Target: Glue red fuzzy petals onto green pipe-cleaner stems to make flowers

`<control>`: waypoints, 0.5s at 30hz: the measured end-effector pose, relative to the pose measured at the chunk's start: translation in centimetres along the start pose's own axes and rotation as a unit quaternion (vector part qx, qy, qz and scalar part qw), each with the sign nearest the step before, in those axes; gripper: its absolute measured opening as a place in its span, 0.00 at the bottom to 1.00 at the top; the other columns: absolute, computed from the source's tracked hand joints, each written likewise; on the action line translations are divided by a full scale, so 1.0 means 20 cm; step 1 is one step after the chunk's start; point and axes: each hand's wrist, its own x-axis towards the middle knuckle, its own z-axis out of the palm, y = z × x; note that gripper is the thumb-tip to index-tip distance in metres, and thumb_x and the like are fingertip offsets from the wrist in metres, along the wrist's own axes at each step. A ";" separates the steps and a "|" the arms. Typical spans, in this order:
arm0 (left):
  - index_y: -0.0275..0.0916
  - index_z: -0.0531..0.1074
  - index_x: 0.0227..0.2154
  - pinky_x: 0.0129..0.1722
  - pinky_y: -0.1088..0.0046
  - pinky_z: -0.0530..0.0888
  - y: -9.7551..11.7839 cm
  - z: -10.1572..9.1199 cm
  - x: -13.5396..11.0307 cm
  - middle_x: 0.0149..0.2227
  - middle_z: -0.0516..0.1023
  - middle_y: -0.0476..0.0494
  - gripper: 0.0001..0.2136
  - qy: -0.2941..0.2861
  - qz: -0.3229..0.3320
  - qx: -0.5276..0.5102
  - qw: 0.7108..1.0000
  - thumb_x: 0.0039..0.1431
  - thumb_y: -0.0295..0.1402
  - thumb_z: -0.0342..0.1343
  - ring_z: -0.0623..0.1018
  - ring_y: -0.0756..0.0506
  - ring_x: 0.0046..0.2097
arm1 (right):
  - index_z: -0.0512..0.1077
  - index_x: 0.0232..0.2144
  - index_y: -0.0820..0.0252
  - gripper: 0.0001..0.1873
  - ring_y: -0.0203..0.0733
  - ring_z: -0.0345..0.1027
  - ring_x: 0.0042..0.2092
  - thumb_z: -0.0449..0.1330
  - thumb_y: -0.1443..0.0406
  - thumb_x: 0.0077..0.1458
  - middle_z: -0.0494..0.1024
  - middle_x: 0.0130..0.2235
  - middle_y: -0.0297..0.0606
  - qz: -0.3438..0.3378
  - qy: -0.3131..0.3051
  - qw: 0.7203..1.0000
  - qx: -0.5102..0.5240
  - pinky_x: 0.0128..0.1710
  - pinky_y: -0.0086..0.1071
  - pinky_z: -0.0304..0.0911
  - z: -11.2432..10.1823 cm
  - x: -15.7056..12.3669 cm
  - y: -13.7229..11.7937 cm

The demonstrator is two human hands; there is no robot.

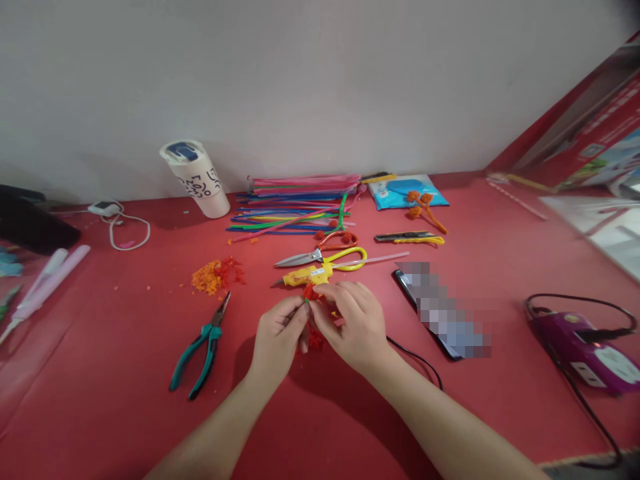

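Observation:
My left hand (280, 330) and my right hand (357, 323) meet over the middle of the table, their fingertips pinched together. Between them is a small red fuzzy piece (310, 291), like pipe cleaner, with a bit of green at the left fingertips. My fingers hide most of its shape. Red fluff (316, 339) shows beneath my hands. Just beyond the fingertips lies a yellow glue gun (303, 276) with a clear glue stick at its back. Behind it rest scissors (310, 259) with one red-orange and one yellow handle loop.
Teal pliers (209, 340) and orange and red clippings (207, 277) lie to the left. Pipe cleaners (300, 190) are bundled by the wall near a white tumbler (197, 180). To the right are a cutter (407, 237), a phone (437, 317) and a purple power strip (585, 347).

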 end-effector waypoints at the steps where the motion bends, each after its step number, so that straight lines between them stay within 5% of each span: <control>1: 0.37 0.72 0.28 0.15 0.82 0.58 0.00 0.00 0.00 0.12 0.62 0.57 0.10 0.001 0.000 0.000 1.000 0.57 0.38 0.51 0.63 0.56 0.14 | 0.68 0.36 0.60 0.04 0.37 0.66 0.29 0.55 0.67 0.57 0.75 0.27 0.35 0.000 -0.002 1.000 0.001 0.30 0.31 0.57 0.00 0.00 0.00; 10: 0.37 0.70 0.23 0.13 0.83 0.56 0.01 0.00 0.00 0.11 0.64 0.56 0.11 0.010 0.003 -0.005 1.000 0.56 0.37 0.52 0.62 0.57 0.13 | 0.66 0.36 0.59 0.05 0.35 0.64 0.25 0.57 0.67 0.54 0.73 0.25 0.32 0.039 0.003 0.999 0.008 0.28 0.30 0.56 -0.03 0.00 0.00; 15: 0.37 0.73 0.31 0.13 0.83 0.57 0.01 0.00 -0.01 0.11 0.64 0.56 0.10 0.016 -0.004 0.001 1.000 0.56 0.38 0.52 0.62 0.56 0.13 | 0.67 0.34 0.60 0.03 0.36 0.65 0.27 0.56 0.67 0.55 0.72 0.24 0.32 0.018 -0.003 1.000 0.018 0.29 0.30 0.56 -0.01 -0.01 0.00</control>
